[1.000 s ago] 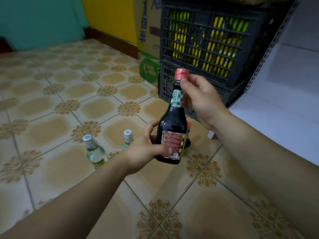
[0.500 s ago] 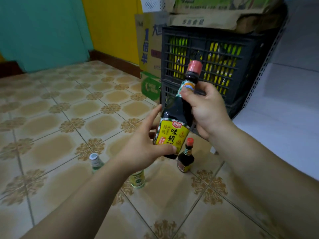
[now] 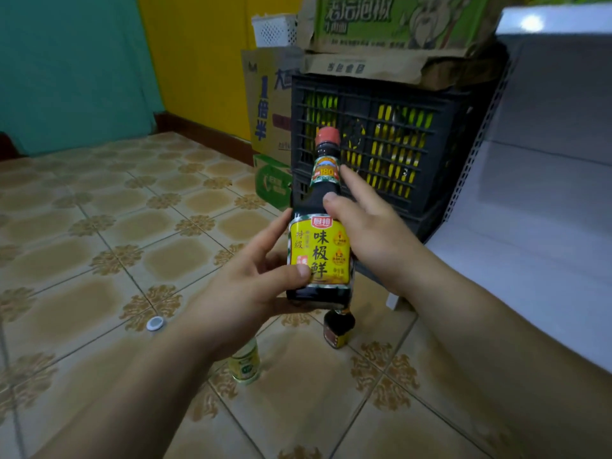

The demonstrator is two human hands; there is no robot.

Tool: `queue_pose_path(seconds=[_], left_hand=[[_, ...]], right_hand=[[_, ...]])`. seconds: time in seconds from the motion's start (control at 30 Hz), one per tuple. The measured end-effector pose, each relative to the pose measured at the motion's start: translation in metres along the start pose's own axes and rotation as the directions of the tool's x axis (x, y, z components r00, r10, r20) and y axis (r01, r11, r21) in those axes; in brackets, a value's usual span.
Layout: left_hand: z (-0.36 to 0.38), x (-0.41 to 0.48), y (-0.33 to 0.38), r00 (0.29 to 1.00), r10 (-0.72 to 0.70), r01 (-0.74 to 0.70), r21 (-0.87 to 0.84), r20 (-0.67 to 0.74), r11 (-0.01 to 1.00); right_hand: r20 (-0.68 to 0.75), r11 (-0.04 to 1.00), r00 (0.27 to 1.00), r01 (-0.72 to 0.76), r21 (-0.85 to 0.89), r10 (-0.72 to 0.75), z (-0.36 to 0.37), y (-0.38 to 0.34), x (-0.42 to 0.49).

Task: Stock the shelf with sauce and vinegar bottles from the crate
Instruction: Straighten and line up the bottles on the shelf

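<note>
Plainly: sauce bottle (image 3: 319,246) upright mid-air before crate (image 3: 397,104). Left hand (image 3: 245,289) gripped base, right hand (image 3: 367,233) clasped shoulder, index straight. Risk: slack grip, drop onto small bottle (image 3: 338,327) below.

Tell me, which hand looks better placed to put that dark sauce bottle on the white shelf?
Probably the right hand: it grips the sauce bottle at its shoulder and is on the side where the white shelf stands. The left hand holds it lower down, farther away.
</note>
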State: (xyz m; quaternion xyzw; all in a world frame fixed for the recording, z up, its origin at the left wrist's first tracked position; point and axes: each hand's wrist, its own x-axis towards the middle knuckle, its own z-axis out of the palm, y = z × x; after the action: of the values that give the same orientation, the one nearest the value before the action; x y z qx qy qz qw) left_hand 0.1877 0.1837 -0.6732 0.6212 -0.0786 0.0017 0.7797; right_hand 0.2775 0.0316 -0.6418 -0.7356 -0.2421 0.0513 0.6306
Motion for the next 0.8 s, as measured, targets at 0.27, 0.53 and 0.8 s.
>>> queue_pose_path(seconds=[0.27,0.53,0.8], left_hand=[[0.046,0.026,0.013,0.994,0.088,-0.094,0.098,0.058,0.991],[0.193,0.119,0.073,0.903,0.257,-0.308,0.101,0.344,0.946],[0.363,0.175,0.126,0.741,0.366,-0.47,0.045,0.563,0.882]], right_hand=[[-0.039,0.994,0.997,0.056,-0.092,-0.06,-0.058,-0.026,-0.015],[-0.288,0.933,0.947,0.034,-0.359,-0.146,-0.214,-0.128,-0.054],[-0.536,0.8,0.8,-0.124,-0.587,-0.269,-0.345,-0.215,-0.117]])
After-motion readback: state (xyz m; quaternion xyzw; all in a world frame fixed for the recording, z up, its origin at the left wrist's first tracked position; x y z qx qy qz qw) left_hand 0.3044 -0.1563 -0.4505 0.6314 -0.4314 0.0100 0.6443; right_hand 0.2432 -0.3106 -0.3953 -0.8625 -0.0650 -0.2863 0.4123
